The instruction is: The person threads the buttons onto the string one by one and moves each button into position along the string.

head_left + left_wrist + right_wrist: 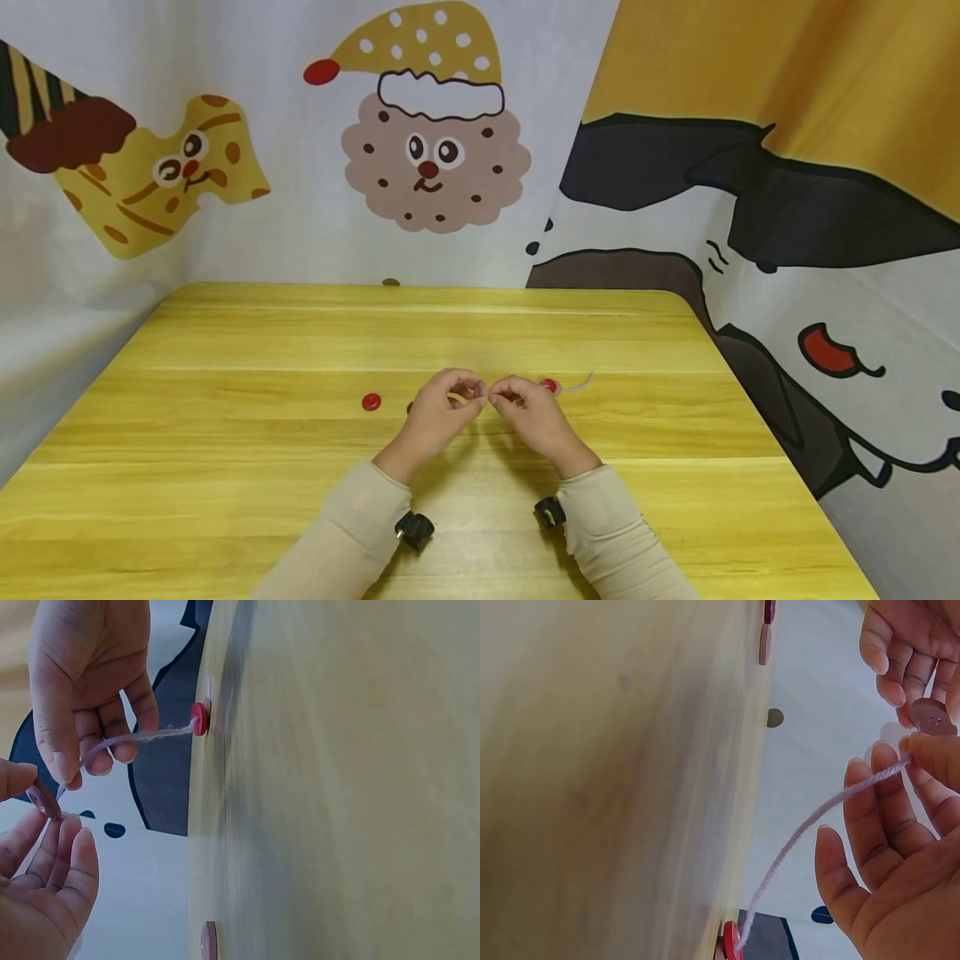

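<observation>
Clearly, above the table (225,483), the right hand (531,414) is pinching string (804,827), probably light and limp, best taken near its tip; just left, the left hand (441,412) is pinching a stiff-looking brown button (930,714) by its rim

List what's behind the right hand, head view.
A red button peeks out behind the right hand, with string trailing off beside it. Whatever lies directly behind the hand is covered from this camera.

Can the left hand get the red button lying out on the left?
Probably yes: the red button lies close to the left hand, with only another flat button between them. But the left hand is pinching a brown button, so it may need to let go first.
</observation>
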{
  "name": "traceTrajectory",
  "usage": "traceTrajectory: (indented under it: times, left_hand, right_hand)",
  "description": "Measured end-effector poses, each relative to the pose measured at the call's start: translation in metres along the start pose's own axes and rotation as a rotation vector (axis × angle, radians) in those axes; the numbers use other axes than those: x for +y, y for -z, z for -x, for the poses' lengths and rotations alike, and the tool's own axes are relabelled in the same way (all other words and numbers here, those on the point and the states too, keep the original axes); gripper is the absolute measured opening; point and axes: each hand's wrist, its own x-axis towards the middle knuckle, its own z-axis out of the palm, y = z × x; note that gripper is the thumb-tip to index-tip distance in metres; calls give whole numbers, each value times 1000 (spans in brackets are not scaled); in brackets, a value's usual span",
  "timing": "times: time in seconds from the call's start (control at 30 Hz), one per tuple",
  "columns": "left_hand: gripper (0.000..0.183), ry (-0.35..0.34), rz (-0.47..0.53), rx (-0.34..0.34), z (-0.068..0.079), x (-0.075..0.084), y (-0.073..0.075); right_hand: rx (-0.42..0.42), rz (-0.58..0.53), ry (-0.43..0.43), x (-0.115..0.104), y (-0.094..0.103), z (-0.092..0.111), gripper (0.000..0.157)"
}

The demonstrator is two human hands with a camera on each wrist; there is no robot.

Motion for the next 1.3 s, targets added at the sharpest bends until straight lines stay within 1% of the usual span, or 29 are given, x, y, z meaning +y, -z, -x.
traceTrajectory:
  times: [0.37, 0.63, 0.73, 0.93, 1.3]
  left_hand:
    - [16, -21, 5, -8, 0, -2, -1]
    - [15, -15, 19, -5, 0, -2, -2]
    - [15, -19, 16, -8, 1, 0, -2]
    - [15, -5, 8, -12, 1, 1, -2]
    - [16, 3, 17, -7, 1, 2, -3]
  right_hand:
    - [9, 17, 20, 0, -1, -1, 8]
    - [-1, -49, 3, -1, -2, -1, 7]
    - [-5, -43, 4, 0, -2, -1, 7]
    - [-17, -11, 19, 0, 0, -1, 11]
    - [-14, -34, 28, 0, 0, 0, 11]
